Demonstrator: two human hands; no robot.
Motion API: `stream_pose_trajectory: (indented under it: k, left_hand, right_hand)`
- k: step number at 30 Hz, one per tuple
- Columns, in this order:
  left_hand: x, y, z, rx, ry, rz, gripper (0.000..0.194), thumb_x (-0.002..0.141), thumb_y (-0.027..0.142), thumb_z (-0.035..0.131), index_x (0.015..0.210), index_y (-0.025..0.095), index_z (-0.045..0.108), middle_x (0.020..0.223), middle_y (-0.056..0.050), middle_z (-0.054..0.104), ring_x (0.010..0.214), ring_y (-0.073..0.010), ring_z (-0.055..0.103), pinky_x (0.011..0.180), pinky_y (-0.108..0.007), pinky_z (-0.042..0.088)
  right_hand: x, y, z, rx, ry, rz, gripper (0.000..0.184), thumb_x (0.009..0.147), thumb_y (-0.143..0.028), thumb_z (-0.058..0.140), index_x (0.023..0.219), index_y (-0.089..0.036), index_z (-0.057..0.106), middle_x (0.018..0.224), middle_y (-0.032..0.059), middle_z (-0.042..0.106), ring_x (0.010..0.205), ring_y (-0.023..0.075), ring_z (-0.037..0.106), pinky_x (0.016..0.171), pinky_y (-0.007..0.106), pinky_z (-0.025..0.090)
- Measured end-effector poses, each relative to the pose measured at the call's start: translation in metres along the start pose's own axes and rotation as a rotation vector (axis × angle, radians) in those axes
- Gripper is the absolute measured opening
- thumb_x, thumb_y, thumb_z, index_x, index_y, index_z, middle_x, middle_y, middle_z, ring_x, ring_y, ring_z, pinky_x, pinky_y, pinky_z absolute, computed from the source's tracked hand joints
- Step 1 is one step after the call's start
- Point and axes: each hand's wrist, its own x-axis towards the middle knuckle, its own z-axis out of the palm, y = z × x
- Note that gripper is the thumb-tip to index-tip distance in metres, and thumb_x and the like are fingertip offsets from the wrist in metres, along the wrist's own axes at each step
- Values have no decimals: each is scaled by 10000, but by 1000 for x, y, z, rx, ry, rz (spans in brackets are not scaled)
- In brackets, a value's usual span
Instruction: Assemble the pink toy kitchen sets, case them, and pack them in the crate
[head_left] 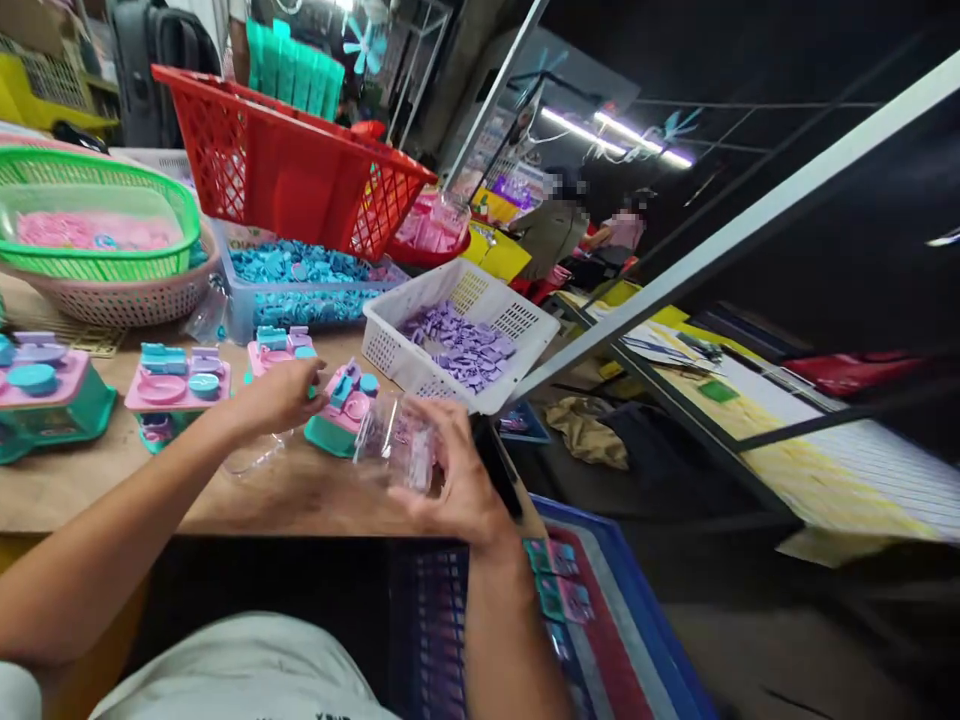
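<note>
My right hand (457,470) is wrapped round a clear plastic box (394,440), with its fingers behind and thumb below. Just left of the box sits a small toy kitchen (337,430) with a teal base, pink top and blue and purple parts. My left hand (281,395) has curled fingers close to this toy's left side; whatever they pinch is hidden. Behind that hand stands another toy kitchen (271,348), partly covered. A third toy kitchen (176,390) and a larger-looking one (56,400) stand further left. Under my left wrist lies a clear plastic piece (259,458).
Behind the toys stand a tub of blue parts (300,305), a white basket (386,345) of purple parts, a red basket (300,160) and a green basket (97,265). A metal post (637,300) slants past the table's right end. A blue crate (637,590) sits below.
</note>
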Motion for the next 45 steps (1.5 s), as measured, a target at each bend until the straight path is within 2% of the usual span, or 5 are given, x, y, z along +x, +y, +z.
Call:
stream_pose_trajectory:
  k: [9,16,20,26,45]
  left_hand:
    - [-26,9,69,-152,112,74,469,904,225,540,1346,81,477,1212,-195,678,1035,-289,696,939,-417,553]
    - [-34,2,121,-314,342,58,771,892,310,586,1527,83,212,1353,-247,540,1284,-363,565,1069,-523,493]
    - [-21,-4,127,-439,361,91,906,850,368,665,1557,105,164,1513,-265,357,1481,-399,339,1192,-586,346]
    - [-2,-9,131,-674,146,114,1275,711,562,805,1618,145,11,1671,-259,130,1580,-409,80,1271,-594,180]
    - [5,0,124,-598,183,-21,1300,602,433,864,1606,151,89,1525,-230,369,1455,-457,323,1196,-615,262]
  right_hand:
    - [101,25,-4,-6,-107,-80,859,749,-465,749,1511,-285,396,1483,114,297,1413,289,409,1139,491,469]
    - [106,33,-7,-32,-314,-116,797,765,-349,720,1500,-253,426,1492,126,344,1411,284,425,1111,472,490]
    - [103,20,-16,-148,-337,-155,787,765,-347,740,1490,-277,442,1499,114,351,1463,305,362,1123,483,473]
    - [99,9,-15,-348,-493,-157,830,746,-367,778,1501,-294,440,1471,112,370,1445,323,386,1186,542,384]
    - [88,26,3,-281,-284,-151,824,706,-618,821,1403,-284,534,1400,109,381,1407,312,411,1179,521,425]
